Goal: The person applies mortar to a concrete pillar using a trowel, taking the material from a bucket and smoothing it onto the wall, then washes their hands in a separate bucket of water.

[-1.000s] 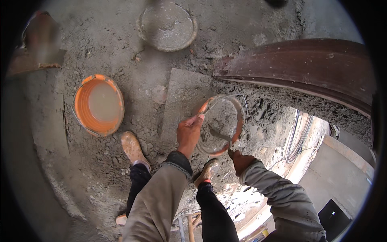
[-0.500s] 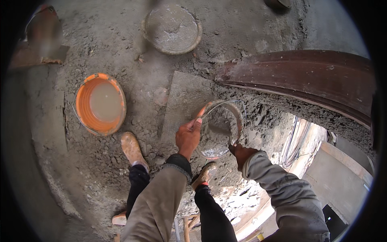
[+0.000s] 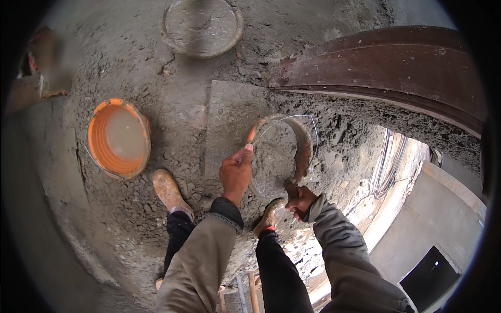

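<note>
Between my hands stands a mortar-smeared orange bucket (image 3: 303,156) with a thin wire handle, and grey wet mortar (image 3: 275,148) fills much of its inside. My left hand (image 3: 236,175) is closed on the bucket's left rim, thumb on top. At the near right rim, my right hand (image 3: 301,201) is wrapped around the brown handle of a trowel (image 3: 290,188). The trowel's blade cannot be made out against the mortar.
To the left is an orange bucket of murky water (image 3: 98,136). A round basin of wet mix (image 3: 172,39) lies beyond. A dark red beam (image 3: 376,60) runs along the right, above cables (image 3: 389,167). My boots (image 3: 169,190) stand on rubble.
My right hand has drawn slightly toward me and left with the trowel, whose blade showed inside the bucket before. My left hand stays on the rim. The whole view has shifted a little.
</note>
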`<state>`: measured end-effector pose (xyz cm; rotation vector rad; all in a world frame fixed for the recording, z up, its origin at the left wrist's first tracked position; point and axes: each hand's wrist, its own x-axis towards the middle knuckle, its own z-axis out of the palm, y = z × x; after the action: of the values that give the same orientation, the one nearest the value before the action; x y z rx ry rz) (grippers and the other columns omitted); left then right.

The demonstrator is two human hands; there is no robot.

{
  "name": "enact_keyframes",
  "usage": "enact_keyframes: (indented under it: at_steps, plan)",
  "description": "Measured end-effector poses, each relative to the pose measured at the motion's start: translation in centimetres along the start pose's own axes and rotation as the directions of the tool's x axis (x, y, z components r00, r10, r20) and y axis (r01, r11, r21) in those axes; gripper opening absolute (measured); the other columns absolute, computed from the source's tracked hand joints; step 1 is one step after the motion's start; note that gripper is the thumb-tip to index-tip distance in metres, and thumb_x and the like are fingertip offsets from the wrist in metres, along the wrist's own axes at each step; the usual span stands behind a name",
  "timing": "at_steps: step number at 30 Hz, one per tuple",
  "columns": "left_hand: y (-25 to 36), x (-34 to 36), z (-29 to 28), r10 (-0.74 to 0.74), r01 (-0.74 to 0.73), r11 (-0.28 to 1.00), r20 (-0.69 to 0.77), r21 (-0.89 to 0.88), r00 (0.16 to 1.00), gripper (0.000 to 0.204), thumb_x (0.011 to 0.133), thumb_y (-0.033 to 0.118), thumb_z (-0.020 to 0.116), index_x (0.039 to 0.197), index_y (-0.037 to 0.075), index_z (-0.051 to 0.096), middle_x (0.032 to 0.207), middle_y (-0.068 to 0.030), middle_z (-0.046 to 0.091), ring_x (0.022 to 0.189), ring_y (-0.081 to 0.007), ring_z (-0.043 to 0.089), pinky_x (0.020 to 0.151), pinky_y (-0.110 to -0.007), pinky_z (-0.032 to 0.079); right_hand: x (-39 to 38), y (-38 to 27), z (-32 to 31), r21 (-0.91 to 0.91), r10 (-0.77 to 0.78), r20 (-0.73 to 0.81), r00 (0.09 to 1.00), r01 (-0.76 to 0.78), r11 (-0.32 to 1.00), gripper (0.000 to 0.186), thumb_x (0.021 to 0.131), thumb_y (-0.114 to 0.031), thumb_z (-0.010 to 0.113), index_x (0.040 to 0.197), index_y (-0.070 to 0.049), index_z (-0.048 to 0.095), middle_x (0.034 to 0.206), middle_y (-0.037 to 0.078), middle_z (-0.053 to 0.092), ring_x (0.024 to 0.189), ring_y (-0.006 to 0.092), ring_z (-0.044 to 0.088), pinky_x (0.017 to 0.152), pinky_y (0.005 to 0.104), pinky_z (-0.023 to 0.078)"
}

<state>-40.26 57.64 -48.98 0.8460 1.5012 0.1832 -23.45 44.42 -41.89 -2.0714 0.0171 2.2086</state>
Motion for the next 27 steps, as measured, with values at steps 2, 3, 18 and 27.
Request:
enact_keyframes:
  at_steps: [2, 3, 18, 27]
  plan:
    - [1.1, -0.1, -0.2, -0.031, 0.031, 0.997, 0.005, 0.077, 1.000, 0.048, 0.081, 0.051, 0.061, 0.101, 0.009, 0.069, 0.081, -0.0109, 0.068, 0.077, -0.0195, 0.064, 0.071, -0.030, 0.047, 0.2, 2.0, 0.4, 0.318, -0.067, 0.164, 0.984, 0.012, 0.948, 0.012, 0.073, -0.005, 0.063, 0.076, -0.005, 0.051, 0.056, 0.005, 0.049, 0.039, 0.0169, 0.050, 0.034, 0.0320, 0.041]
    - [1.0, 0.0, 0.1, -0.029, 0.029, 0.997, 0.005, 0.071, 1.000, 0.048, 0.081, 0.050, 0.061, 0.101, 0.008, 0.068, 0.082, -0.0108, 0.068, 0.077, -0.0187, 0.064, 0.071, -0.030, 0.047, 0.0, 2.6, 0.6, 0.464, -0.109, 0.232, 0.967, -0.011, 0.886, 0.012, 0.074, -0.004, 0.062, 0.078, -0.005, 0.051, 0.057, 0.004, 0.048, 0.039, 0.0165, 0.049, 0.034, 0.0318, 0.040]
    - [0.6, -0.5, -0.8, -0.018, 0.028, 0.989, 0.067, -0.147, 0.998, 0.044, 0.086, 0.040, 0.062, 0.106, 0.001, 0.065, 0.078, 0.0017, 0.060, 0.068, -0.0045, 0.049, 0.061, -0.022, 0.041, -3.9, -2.5, -2.3, 0.889, -0.691, 0.350, 0.633, -0.457, 0.032, 0.045, 0.087, -0.014, 0.047, 0.122, 0.008, 0.030, 0.072, 0.008, 0.056, 0.044, 0.0159, 0.055, 0.043, 0.0277, 0.050]
    - [0.7, -0.5, -0.6, -0.004, 0.024, 0.987, 0.126, -0.161, 0.992, 0.045, 0.086, 0.037, 0.062, 0.109, -0.002, 0.062, 0.091, -0.0050, 0.065, 0.084, -0.0089, 0.055, 0.076, -0.025, 0.044, -1.7, -1.0, 3.1, -0.944, -0.530, -0.103, 0.842, 0.086, 0.319, 0.042, 0.075, -0.007, 0.054, 0.116, -0.006, 0.046, 0.086, 0.020, 0.059, 0.074, 0.0367, 0.064, 0.062, 0.0447, 0.051]
